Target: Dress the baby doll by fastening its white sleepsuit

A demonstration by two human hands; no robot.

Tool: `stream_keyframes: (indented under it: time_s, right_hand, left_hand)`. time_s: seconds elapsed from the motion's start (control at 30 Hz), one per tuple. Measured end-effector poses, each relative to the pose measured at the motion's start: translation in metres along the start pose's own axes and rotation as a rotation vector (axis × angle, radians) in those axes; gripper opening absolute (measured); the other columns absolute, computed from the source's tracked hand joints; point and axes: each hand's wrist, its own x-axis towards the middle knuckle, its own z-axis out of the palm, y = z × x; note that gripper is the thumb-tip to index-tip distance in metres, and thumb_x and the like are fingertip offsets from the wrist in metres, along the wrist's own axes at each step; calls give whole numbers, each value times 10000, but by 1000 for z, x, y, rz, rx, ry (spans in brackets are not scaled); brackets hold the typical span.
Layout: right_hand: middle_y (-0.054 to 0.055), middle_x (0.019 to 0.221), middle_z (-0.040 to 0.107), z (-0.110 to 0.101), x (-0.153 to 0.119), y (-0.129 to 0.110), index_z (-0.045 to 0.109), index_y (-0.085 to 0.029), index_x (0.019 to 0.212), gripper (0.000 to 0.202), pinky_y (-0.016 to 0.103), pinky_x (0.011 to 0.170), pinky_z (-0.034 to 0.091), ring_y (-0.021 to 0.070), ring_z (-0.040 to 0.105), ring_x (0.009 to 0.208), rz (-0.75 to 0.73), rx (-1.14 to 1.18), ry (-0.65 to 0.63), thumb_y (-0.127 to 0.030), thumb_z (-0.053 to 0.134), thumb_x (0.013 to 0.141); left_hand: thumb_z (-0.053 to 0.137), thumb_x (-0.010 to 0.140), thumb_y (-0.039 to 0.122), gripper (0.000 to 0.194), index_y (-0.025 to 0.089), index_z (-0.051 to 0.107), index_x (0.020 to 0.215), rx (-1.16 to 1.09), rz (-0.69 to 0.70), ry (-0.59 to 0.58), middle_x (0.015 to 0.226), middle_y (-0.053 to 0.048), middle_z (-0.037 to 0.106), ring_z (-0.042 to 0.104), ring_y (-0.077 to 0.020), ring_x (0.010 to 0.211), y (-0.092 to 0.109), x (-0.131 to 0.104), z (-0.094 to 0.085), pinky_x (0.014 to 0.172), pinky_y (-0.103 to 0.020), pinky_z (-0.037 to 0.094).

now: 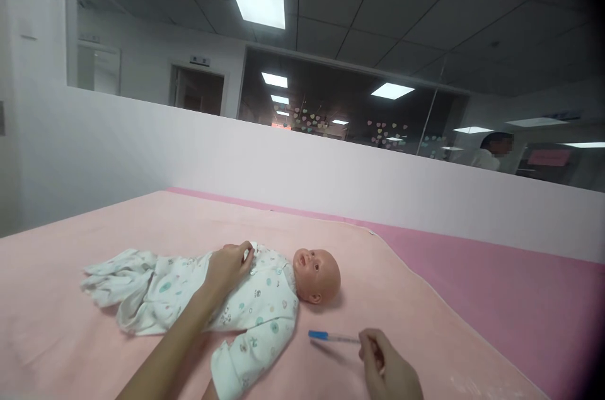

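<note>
A baby doll (pixel 317 275) lies on its back, head to the right, dressed in a white patterned outfit (pixel 269 296). My left hand (pixel 231 269) rests on the doll's chest with its fingers curled at the far side of the outfit; what they hold, if anything, is hidden. Right of the doll's near sleeve, my right hand (pixel 388 365) pinches one end of a pen with a blue cap (pixel 318 335). The cap points left, below the doll's head, just above the pink sheet.
A light pink sheet (pixel 425 337) covers the surface, with a darker pink layer (pixel 472 274) along the back and right. Behind stands a low white wall (pixel 293 167) with windows above. A person (pixel 491 151) is beyond the glass at right.
</note>
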Motion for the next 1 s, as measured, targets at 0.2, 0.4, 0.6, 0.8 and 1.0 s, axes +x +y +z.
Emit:
stream_keyframes:
  time_s: [0.2, 0.4, 0.6, 0.8, 1.0]
  right_hand:
    - [-10, 555, 513, -67, 75, -78, 551, -172, 655, 219, 203, 514, 386, 118, 489, 559, -67, 572, 50, -383, 567, 714]
    - [-36, 590, 516, -105, 148, -152, 567, -155, 646, 202, 180, 530, 405, 54, 470, 545, -197, 1117, -11, -308, 698, 632]
    - [-67, 606, 507, -132, 167, -184, 540, -159, 718, 85, 94, 480, 346, -18, 469, 525, -285, 1490, -179, -231, 574, 748]
    - [-47, 529, 472, -49, 131, -189, 485, -162, 588, 227, 132, 341, 278, 23, 372, 397, -440, 769, -316, -317, 602, 705]
    - [-43, 592, 516, -58, 139, -184, 506, -189, 709, 206, 141, 313, 263, 38, 401, 378, -496, 1039, -239, -386, 526, 766]
  left_hand:
    - [318, 806, 387, 305, 238, 577, 745, -101, -211, -30, 584, 26, 604, 523, -128, 548, -21, -3, -7, 472, -202, 226]
    - [338, 789, 425, 330, 228, 599, 749, -131, -245, -87, 701, 4, 648, 552, -146, 634, -24, -1, -2, 478, -203, 248]
    - [331, 781, 425, 361, 229, 632, 809, -166, -223, -176, 730, -18, 655, 565, -158, 644, -27, -3, -1, 477, -212, 259]
    - [372, 762, 389, 313, 227, 636, 814, -174, -223, -181, 746, -20, 665, 577, -166, 666, -27, -3, 1, 495, -218, 282]
    - [367, 775, 383, 309, 240, 631, 846, -178, -227, -178, 772, -13, 673, 582, -162, 677, -28, -5, 4, 507, -219, 295]
